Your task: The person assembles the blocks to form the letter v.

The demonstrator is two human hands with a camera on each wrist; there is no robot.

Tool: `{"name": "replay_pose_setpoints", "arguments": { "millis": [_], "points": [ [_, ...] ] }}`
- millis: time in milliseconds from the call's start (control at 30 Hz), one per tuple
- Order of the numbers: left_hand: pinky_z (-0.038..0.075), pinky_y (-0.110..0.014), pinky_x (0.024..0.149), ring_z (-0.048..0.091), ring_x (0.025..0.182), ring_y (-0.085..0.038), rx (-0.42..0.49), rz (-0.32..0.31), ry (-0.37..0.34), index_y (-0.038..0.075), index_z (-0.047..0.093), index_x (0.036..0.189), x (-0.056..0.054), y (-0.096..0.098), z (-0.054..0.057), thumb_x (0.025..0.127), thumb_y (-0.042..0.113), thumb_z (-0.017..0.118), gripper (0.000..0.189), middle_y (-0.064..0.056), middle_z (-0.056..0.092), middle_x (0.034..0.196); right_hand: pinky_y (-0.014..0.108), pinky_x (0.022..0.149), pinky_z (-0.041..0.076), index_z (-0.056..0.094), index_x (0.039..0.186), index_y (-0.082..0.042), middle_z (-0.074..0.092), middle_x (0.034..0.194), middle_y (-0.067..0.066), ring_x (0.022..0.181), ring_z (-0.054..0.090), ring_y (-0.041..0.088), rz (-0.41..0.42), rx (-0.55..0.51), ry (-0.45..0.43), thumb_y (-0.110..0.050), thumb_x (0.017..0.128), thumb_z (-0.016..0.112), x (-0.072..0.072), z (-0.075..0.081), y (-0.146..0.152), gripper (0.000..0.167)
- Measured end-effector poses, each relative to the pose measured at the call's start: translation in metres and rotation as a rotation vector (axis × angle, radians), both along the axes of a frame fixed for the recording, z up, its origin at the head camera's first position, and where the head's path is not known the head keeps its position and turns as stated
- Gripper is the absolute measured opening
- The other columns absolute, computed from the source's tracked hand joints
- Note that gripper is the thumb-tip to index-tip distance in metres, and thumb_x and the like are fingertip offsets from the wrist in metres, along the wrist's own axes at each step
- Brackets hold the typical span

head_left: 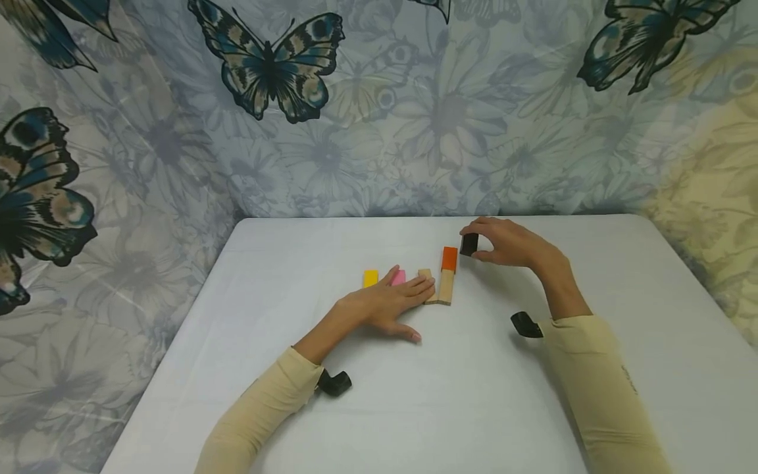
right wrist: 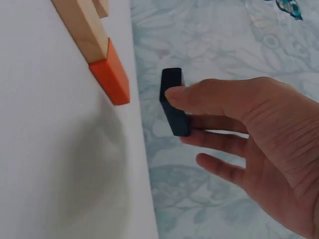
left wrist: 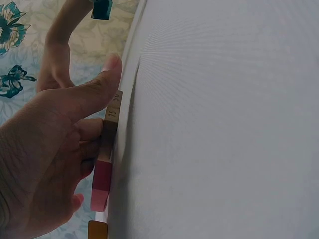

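Nearest, the left hand (head_left: 387, 304) is resting, fingers spread, against a wooden block (head_left: 424, 272) on the desk (head_left: 474, 395). Between the 2 hands, nearer the right, an orange block (head_left: 449, 259) is lying. Just right of it and slightly beyond, the right hand (head_left: 510, 245) is pinching a black block (right wrist: 170, 82), its long axis running roughly parallel to the orange block's.

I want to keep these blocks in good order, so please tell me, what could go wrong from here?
The black block, pinched by the right hand, could slip, as it seems held off the table. Lowered carelessly, it might knock the nearby orange block. The left hand partly covers the pink block in the head view and might push it aside.
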State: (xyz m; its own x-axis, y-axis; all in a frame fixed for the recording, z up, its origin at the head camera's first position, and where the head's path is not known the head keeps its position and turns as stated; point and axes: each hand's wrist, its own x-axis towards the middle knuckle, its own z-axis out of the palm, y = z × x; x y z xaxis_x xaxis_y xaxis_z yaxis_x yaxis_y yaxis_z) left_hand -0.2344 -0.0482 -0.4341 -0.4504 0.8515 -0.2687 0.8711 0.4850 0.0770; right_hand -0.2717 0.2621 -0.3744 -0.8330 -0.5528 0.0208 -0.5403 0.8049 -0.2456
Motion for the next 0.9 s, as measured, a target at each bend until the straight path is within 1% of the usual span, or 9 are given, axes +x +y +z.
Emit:
{"name": "replay_pose_setpoints", "arguments": {
  "millis": [100,233,333,467,533,600,700,800,900],
  "points": [
    [-0.003,-0.06,0.134,0.005,0.167,-0.014,0.01,-0.002,-0.002,0.02,0.009,0.17,-0.001,-0.002,0.0,0.097,0.075,0.052,0.101,0.004,0.0,0.179,0.063,0.105,0.052,0.065,0.135,0.001,0.066,0.135,0.025,0.124,0.063,0.046,-0.011,-0.005,0.033,-0.011,0.093,0.076,-0.014,-0.005,-0.005,0.045],
    [-0.003,-0.061,0.134,0.005,0.167,-0.014,0.017,-0.006,-0.01,0.019,0.009,0.17,-0.002,-0.002,0.0,0.096,0.075,0.051,0.101,0.004,0.0,0.179,0.063,0.105,0.051,0.064,0.136,0.004,0.064,0.137,0.028,0.126,0.061,0.048,-0.024,0.002,0.059,-0.011,0.094,0.075,-0.031,-0.011,-0.01,0.046],
    [-0.003,-0.06,0.134,0.004,0.167,-0.013,0.013,-0.003,-0.017,0.02,0.009,0.17,-0.002,-0.001,0.0,0.096,0.076,0.051,0.102,0.005,0.0,0.179,0.062,0.106,0.051,0.063,0.138,0.005,0.062,0.138,0.029,0.128,0.06,0.048,-0.045,-0.003,0.041,-0.01,0.094,0.074,-0.042,-0.017,-0.013,0.047],
    [-0.003,-0.06,0.134,0.004,0.167,-0.013,0.011,-0.004,-0.018,0.02,0.009,0.17,0.0,-0.002,-0.001,0.096,0.075,0.052,0.101,0.004,0.0,0.179,0.062,0.107,0.051,0.063,0.137,0.005,0.061,0.138,0.03,0.127,0.06,0.048,-0.073,-0.014,0.022,-0.009,0.095,0.073,-0.053,-0.029,-0.016,0.046],
    [-0.003,-0.06,0.134,0.004,0.167,-0.013,0.013,-0.004,-0.014,0.02,0.009,0.17,0.0,-0.003,-0.002,0.096,0.075,0.052,0.101,0.005,0.0,0.179,0.063,0.108,0.049,0.063,0.138,0.005,0.061,0.139,0.031,0.128,0.059,0.049,-0.071,-0.009,-0.001,-0.009,0.095,0.073,-0.058,-0.036,-0.017,0.045],
    [-0.004,-0.06,0.134,0.003,0.167,-0.013,0.014,-0.004,-0.02,0.02,0.009,0.17,0.001,-0.002,-0.003,0.096,0.075,0.051,0.101,0.004,-0.001,0.179,0.067,0.111,0.046,0.061,0.14,0.003,0.058,0.143,0.033,0.131,0.057,0.051,-0.06,0.015,-0.046,-0.01,0.097,0.072,-0.06,-0.04,-0.017,0.046],
    [-0.004,-0.059,0.134,0.003,0.167,-0.013,0.009,-0.002,-0.025,0.02,0.008,0.17,0.001,-0.002,-0.003,0.096,0.076,0.051,0.102,0.005,-0.002,0.179,0.071,0.114,0.041,0.058,0.145,0.0,0.052,0.149,0.034,0.137,0.052,0.053,-0.056,0.049,-0.117,-0.004,0.098,0.067,-0.06,-0.043,-0.016,0.047],
    [-0.005,-0.059,0.134,0.002,0.166,-0.012,-0.003,0.001,-0.015,0.021,0.007,0.17,0.001,-0.001,-0.002,0.096,0.076,0.05,0.102,0.006,-0.003,0.179,0.073,0.112,0.042,0.058,0.146,-0.002,0.05,0.149,0.035,0.136,0.051,0.055,-0.038,0.058,-0.125,0.005,0.098,0.061,-0.061,-0.044,-0.014,0.048],
    [-0.004,-0.059,0.134,0.002,0.166,-0.012,-0.013,0.007,-0.002,0.021,0.006,0.17,0.0,-0.002,-0.001,0.096,0.077,0.05,0.102,0.006,-0.003,0.179,0.07,0.109,0.046,0.06,0.143,-0.002,0.052,0.145,0.034,0.132,0.054,0.053,-0.008,0.042,-0.11,0.009,0.096,0.061,-0.062,-0.044,-0.014,0.048]
  ]
}}
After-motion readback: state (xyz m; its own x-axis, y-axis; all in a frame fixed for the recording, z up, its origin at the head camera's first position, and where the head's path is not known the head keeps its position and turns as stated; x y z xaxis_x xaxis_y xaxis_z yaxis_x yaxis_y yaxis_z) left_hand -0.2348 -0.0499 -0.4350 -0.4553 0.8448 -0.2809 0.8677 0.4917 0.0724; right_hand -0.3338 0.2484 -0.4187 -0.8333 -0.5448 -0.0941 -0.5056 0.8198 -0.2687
